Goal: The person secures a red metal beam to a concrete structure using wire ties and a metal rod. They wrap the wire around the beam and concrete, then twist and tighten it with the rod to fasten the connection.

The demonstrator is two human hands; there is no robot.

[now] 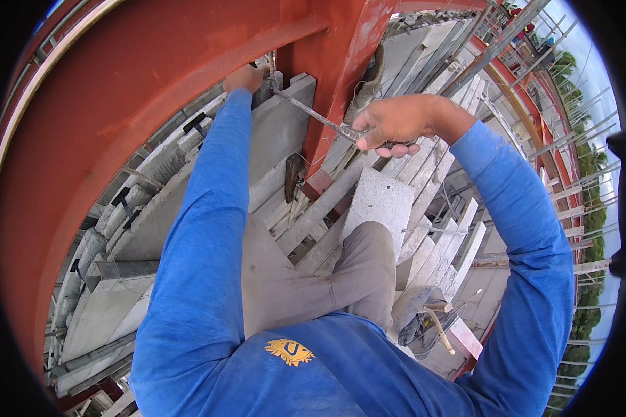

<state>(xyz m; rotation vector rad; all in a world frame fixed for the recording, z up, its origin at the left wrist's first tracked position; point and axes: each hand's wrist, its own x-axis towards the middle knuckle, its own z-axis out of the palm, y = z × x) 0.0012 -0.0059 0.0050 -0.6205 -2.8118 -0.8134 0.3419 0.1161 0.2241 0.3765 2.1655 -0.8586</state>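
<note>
"Red steel beam [83, 139] sweeps across nine to eleven o'clock, pale boards [455, 240] jumbled at three — and the worker's hands?"

"Right hand [393, 128], between one and two o'clock: fingers curled closed around the near end of a slender, grimy rod [306, 109], which runs from one toward eleven."

"And the left hand [247, 80]?"

"At eleven, beside the beam, near the rod's far end — fingers partly hidden, grip impossible to tell."

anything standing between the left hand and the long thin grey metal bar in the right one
Nothing visible stands between the bare left hand and the long thin grey metal bar; whether they touch is unclear. The bare right hand grips the bar's near end.
</note>
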